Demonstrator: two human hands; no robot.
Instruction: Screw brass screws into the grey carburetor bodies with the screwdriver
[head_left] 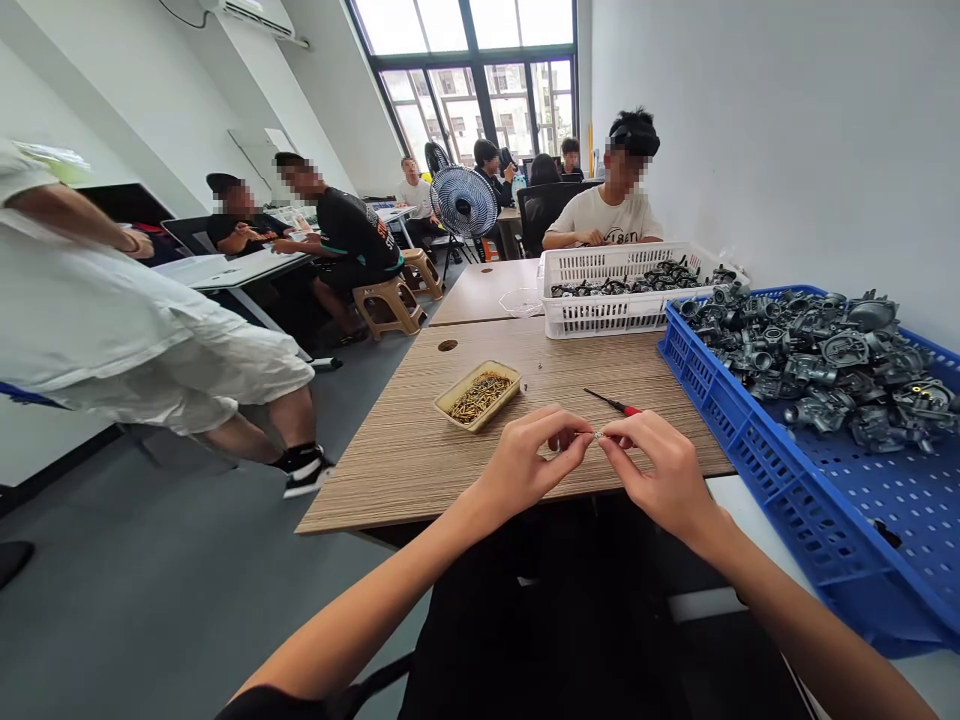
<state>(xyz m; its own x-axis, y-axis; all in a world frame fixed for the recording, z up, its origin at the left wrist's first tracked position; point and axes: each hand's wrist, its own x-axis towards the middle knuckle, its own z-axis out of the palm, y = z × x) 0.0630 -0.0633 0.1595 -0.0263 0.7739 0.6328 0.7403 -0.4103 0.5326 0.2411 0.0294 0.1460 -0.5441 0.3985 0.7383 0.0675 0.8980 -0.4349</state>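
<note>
Above the near edge of the wooden table, my left hand (534, 455) and my right hand (661, 468) meet fingertip to fingertip. Both are closed in a pinch on a tiny metal part (598, 434), slim and silvery, perhaps a screw with a spring; my fingers cover most of it. Just beyond my right hand lies a thin screwdriver (613, 403) with a red and black handle. To the left of it, a shallow cream tray (496, 407) contains many small brass-coloured pieces (478, 398). A couple of tiny metal bits (525, 386) lie on the tabletop by the tray.
On my right a blue crate (780, 490) carries a heap of metal carburetors (840, 350). A white basket (600, 322) with similar parts stands further back, with a seated person (615, 205) behind it. Someone in white (150, 300) is at the left, near the table (375, 480).
</note>
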